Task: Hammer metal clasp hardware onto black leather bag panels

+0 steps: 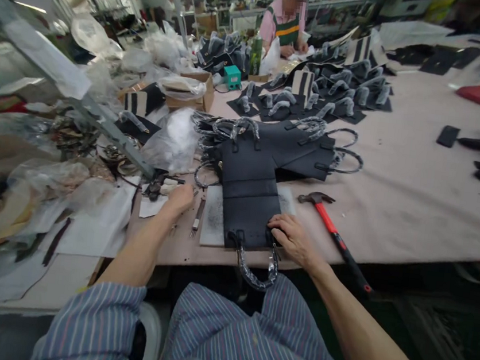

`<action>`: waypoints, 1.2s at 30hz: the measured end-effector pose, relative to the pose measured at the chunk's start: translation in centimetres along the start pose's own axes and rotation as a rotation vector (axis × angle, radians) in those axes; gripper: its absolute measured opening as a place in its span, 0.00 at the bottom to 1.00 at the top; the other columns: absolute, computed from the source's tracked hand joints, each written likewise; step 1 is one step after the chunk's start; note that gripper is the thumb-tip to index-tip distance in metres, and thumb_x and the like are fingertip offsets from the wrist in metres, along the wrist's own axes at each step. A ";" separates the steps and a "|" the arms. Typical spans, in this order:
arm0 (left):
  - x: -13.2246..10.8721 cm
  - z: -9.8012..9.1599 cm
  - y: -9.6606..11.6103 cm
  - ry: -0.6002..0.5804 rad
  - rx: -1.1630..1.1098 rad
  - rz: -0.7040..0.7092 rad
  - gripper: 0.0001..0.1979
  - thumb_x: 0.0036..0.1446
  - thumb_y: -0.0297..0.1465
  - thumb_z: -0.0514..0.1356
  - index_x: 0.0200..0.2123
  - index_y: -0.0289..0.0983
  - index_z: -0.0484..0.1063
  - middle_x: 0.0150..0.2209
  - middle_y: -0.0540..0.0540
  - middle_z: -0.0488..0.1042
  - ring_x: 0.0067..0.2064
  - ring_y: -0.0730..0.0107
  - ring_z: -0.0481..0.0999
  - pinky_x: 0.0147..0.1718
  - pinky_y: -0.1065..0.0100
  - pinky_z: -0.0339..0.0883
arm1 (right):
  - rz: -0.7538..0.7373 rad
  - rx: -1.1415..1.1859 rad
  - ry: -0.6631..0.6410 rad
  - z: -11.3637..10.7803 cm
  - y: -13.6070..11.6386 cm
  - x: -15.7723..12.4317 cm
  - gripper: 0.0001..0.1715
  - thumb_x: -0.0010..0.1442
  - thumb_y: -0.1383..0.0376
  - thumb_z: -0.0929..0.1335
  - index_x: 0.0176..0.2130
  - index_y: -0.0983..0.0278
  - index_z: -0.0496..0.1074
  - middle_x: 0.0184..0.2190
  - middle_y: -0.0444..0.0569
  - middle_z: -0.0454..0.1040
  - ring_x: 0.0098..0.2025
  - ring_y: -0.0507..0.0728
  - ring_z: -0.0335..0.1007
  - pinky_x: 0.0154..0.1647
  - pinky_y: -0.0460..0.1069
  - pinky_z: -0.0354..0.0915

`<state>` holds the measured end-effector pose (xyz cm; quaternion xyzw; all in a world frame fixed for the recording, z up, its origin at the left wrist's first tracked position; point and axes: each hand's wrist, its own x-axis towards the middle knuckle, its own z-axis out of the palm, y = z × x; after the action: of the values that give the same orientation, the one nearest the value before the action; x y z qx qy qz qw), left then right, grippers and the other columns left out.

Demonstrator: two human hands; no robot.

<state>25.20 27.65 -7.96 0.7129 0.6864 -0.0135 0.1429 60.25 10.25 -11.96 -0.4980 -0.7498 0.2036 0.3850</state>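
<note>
A black leather-like bag panel (250, 213) lies flat in front of me, partly over a pale slab (214, 217). Its plastic-wrapped handle (257, 277) hangs past the table's front edge. My right hand (289, 237) rests on the panel's right edge near the handle's base, fingers laid out. Left of the slab, my left hand (180, 198) is closed; a thin end shows beside its fingers, but what it holds is unclear. Between that hand and the slab lies a pronged metal punch (197, 218). A claw hammer (326, 219) with a red and black handle lies at the right.
More black panels with wrapped handles (304, 147) are piled behind. Further back are a teal box (232, 77), a cardboard box (198, 91) and a seated person (283, 26). A metal post (111, 125) slants across the left, beside plastic bags and papers (91, 226).
</note>
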 end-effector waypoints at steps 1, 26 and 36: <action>0.1 -0.2 0.0 -0.007 0.012 0.018 0.04 0.49 0.22 0.63 0.31 0.33 0.74 0.39 0.31 0.80 0.49 0.43 0.79 0.47 0.56 0.69 | -0.008 0.004 0.009 0.0 0.0 0.0 0.14 0.69 0.60 0.62 0.42 0.60 0.76 0.44 0.52 0.77 0.50 0.62 0.71 0.55 0.61 0.64; -11.8 8.8 12.0 0.005 -1.250 0.339 0.05 0.60 0.32 0.63 0.37 0.36 0.75 0.35 0.47 0.82 0.38 0.67 0.82 0.44 0.65 0.77 | -0.065 0.001 0.079 -0.1 0.5 -0.2 0.10 0.70 0.63 0.64 0.41 0.61 0.75 0.43 0.51 0.77 0.48 0.61 0.70 0.54 0.60 0.63; -12.1 8.7 12.4 0.057 -1.106 0.390 0.03 0.60 0.29 0.62 0.36 0.37 0.77 0.35 0.48 0.82 0.38 0.68 0.82 0.42 0.67 0.76 | -0.047 -0.007 0.086 -0.1 0.6 -0.3 0.09 0.70 0.63 0.65 0.41 0.61 0.76 0.44 0.51 0.77 0.49 0.61 0.69 0.55 0.60 0.63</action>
<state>38.25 13.75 -11.38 0.6455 0.4513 0.3925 0.4750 60.70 10.18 -12.41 -0.4900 -0.7447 0.1706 0.4198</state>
